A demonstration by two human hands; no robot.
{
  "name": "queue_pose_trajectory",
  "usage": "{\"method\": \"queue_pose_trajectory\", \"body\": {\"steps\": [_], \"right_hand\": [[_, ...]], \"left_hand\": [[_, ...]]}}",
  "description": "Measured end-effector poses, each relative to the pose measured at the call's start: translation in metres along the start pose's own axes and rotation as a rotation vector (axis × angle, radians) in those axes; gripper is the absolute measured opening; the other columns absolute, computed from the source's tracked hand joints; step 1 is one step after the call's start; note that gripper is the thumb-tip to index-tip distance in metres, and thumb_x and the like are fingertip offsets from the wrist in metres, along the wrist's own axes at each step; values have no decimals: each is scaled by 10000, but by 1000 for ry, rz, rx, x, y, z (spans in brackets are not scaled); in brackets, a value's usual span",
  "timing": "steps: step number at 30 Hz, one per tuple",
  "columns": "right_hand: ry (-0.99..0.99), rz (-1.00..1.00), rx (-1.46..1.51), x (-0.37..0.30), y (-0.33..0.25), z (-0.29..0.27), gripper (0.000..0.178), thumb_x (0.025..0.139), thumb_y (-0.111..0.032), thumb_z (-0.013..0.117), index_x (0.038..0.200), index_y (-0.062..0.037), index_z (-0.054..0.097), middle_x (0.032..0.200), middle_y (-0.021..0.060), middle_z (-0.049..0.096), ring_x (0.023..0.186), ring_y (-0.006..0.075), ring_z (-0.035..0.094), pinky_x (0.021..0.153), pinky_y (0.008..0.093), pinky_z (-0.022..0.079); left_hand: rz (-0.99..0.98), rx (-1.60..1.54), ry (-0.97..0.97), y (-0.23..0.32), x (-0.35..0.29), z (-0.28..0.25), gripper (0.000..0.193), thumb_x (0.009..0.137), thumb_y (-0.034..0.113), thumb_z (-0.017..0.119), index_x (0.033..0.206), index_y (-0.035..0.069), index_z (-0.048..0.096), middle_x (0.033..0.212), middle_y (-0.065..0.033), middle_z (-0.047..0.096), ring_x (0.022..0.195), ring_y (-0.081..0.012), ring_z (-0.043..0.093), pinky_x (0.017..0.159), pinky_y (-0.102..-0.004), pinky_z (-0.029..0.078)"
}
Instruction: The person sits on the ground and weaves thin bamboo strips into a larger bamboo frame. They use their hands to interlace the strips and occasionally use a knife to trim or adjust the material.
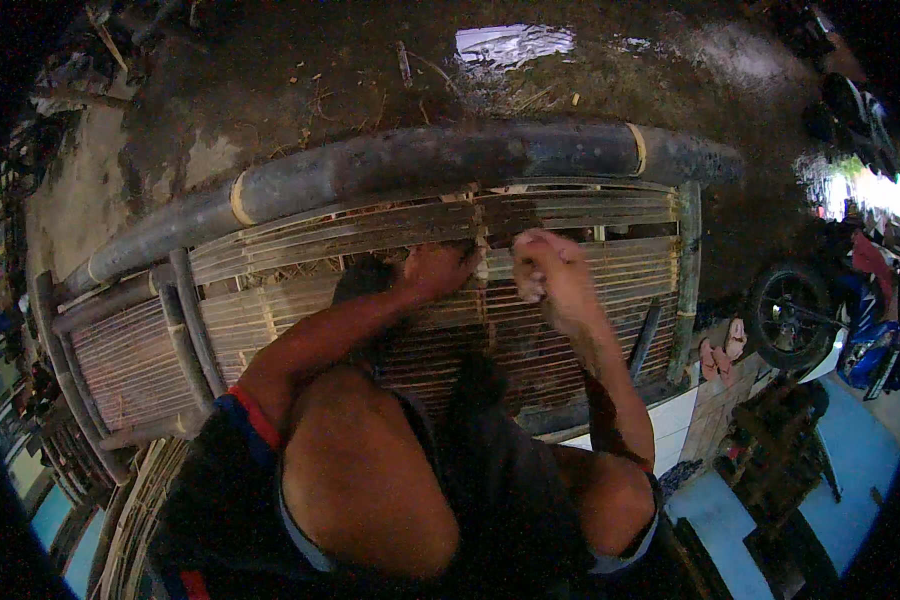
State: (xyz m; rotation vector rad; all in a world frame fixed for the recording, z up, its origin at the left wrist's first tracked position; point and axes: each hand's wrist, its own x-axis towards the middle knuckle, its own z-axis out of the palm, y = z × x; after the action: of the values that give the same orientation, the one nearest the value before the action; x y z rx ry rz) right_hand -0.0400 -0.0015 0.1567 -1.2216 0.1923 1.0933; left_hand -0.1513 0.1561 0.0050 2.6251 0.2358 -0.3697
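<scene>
One clenched right hand [550, 266], one left hand [442, 268], grip unclear, over one bamboo frame [305, 292]

Any contents of the right hand [552, 268] unclear, slats [430, 338] partly hidden behind the legs [365, 460].

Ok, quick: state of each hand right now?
Left hand: at the bamboo slats; grip can't be told.
Right hand: fingers curled closed; anything held can't be made out.
</scene>
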Motion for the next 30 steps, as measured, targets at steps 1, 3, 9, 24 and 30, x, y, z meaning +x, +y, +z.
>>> {"method": "queue_pose_trajectory", "body": {"steps": [1,3,9,24,30], "right_hand": [[-50,-27,127,0,-12,-13,94,926,-154,574,959,-71,602,722,-18,528,580,91,454,485,251,337],[-272,-399,236,-6,-39,-43,147,946,-204,568,1008,-73,596,809,13,573,698,120,534,574,240,404],[522,-569,101,-22,-21,-113,294,961,-299,569,1121,-56,616,975,69,618,922,164,593,772,321,497],[-190,-171,-1683,8,31,-40,409,931,-294,593,1273,-69,576,1133,246,643,1007,363,640,802,433,529],[-220,-102,-2109,-13,-1,-93,397,921,-272,587,1267,-80,568,1100,238,652,940,363,657,753,385,548]], "left_hand": [[4,17,62,-6,2,9,489,959,467,451,1263,110,589,1221,-188,612,1044,-421,611,911,-538,488],[-96,-41,-17,-6,1,9,497,974,464,422,1257,89,585,1198,-199,618,1035,-418,616,902,-534,491],[-115,-515,-106,-15,-19,-9,484,1010,429,360,1189,59,615,1106,-216,644,979,-392,639,902,-487,485],[60,-642,-17,-56,-18,17,469,1013,458,376,1328,177,580,1190,-224,625,1044,-411,605,971,-445,441],[371,-41,465,-59,-20,70,466,991,423,414,1201,71,636,939,-196,674,840,-417,626,868,-580,439]]}}
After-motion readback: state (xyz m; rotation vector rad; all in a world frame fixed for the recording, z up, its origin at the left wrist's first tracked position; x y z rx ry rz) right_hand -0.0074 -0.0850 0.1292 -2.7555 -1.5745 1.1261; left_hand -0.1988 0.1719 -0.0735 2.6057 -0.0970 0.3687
